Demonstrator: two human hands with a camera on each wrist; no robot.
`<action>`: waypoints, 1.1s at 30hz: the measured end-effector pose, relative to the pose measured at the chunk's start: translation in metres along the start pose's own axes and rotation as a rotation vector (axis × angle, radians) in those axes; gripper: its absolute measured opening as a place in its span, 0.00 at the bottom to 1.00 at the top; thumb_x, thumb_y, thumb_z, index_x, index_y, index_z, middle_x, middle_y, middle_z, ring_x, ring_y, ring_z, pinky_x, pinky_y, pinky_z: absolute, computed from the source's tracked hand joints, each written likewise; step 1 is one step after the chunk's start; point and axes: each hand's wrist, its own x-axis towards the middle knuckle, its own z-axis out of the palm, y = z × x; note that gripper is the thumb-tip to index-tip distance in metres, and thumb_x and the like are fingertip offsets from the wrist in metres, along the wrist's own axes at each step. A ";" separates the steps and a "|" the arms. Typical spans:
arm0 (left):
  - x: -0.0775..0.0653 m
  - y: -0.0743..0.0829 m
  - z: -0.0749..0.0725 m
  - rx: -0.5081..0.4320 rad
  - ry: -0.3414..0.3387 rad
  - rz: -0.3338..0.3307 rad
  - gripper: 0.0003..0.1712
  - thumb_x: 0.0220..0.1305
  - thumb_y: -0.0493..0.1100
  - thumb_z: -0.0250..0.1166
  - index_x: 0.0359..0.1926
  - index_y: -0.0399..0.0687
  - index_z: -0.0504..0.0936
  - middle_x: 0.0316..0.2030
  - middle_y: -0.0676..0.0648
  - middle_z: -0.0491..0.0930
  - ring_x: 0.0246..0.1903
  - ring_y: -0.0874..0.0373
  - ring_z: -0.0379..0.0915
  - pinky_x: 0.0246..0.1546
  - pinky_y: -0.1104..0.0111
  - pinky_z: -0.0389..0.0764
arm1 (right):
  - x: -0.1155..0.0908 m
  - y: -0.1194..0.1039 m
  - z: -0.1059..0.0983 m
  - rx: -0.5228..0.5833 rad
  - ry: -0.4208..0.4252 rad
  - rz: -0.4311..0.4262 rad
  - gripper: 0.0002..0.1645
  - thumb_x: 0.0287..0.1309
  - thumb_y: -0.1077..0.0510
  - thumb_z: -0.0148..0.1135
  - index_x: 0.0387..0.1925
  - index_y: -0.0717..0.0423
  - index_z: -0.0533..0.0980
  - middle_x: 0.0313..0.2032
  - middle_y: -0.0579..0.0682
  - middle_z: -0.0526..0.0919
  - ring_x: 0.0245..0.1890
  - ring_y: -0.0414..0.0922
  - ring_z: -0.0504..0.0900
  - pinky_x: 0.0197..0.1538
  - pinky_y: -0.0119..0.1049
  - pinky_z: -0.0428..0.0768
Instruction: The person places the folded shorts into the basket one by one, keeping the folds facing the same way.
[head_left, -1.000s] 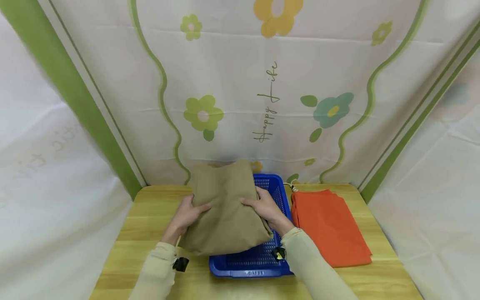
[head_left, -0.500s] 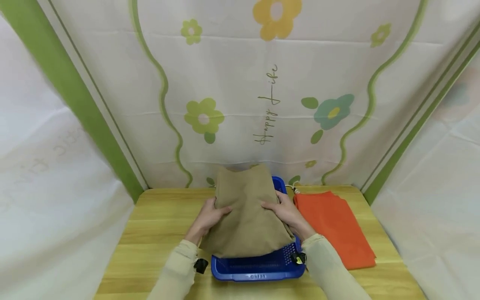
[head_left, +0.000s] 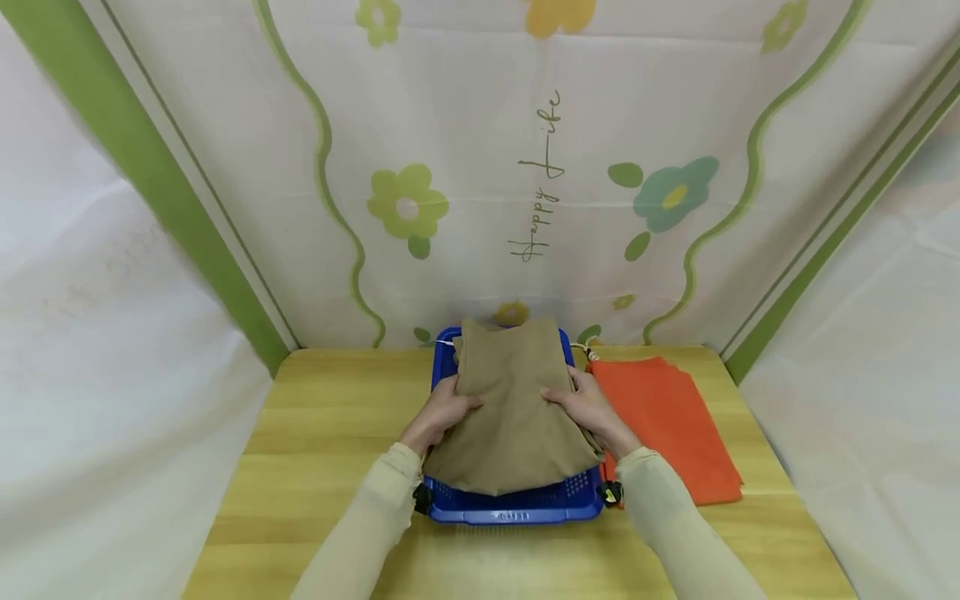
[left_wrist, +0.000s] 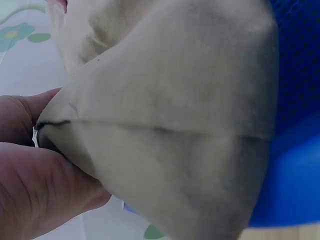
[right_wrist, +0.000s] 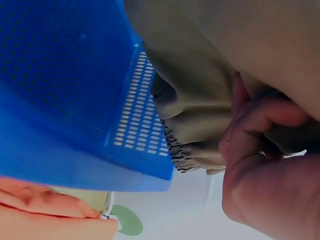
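Note:
A folded khaki cloth (head_left: 513,408) with a gathered edge, visible in the right wrist view, is held over a blue plastic basket (head_left: 517,517). My left hand (head_left: 442,411) grips its left side, thumb on top. On the opposite side my right hand (head_left: 595,410) holds it the same way, with curled fingers underneath in the right wrist view. The cloth hides most of the basket's inside; perforated walls show around it. Whether the cloth touches the basket floor I cannot tell.
Folded orange cloth (head_left: 663,429) lies just right of the basket, with a pale cord (head_left: 588,352) at its back corner. All stand on a wooden table (head_left: 330,442). A flowered curtain (head_left: 480,167) rises directly behind, with pale side curtains.
Both hands have carried the khaki cloth to the right until it is centred over the basket. The basket's left rim has come into view. The orange cloth remains beside it.

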 end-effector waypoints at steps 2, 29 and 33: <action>0.001 -0.002 0.001 0.000 -0.018 -0.020 0.30 0.71 0.36 0.61 0.71 0.40 0.67 0.57 0.37 0.77 0.51 0.44 0.78 0.52 0.51 0.79 | 0.001 0.003 0.001 -0.024 0.004 0.003 0.30 0.69 0.59 0.61 0.69 0.63 0.69 0.54 0.63 0.81 0.43 0.50 0.85 0.47 0.43 0.83; -0.002 -0.021 0.008 0.134 -0.059 -0.187 0.33 0.62 0.27 0.54 0.70 0.33 0.65 0.57 0.33 0.73 0.48 0.44 0.73 0.44 0.54 0.76 | 0.007 0.028 0.018 -0.555 0.025 0.033 0.35 0.64 0.62 0.65 0.68 0.73 0.66 0.61 0.70 0.75 0.54 0.62 0.81 0.55 0.57 0.79; -0.002 -0.021 0.007 0.148 -0.055 -0.167 0.28 0.62 0.26 0.50 0.65 0.29 0.68 0.52 0.33 0.74 0.45 0.44 0.73 0.43 0.55 0.77 | 0.005 0.026 0.014 -0.616 0.004 0.054 0.37 0.63 0.61 0.66 0.68 0.75 0.65 0.63 0.73 0.72 0.58 0.66 0.76 0.57 0.60 0.77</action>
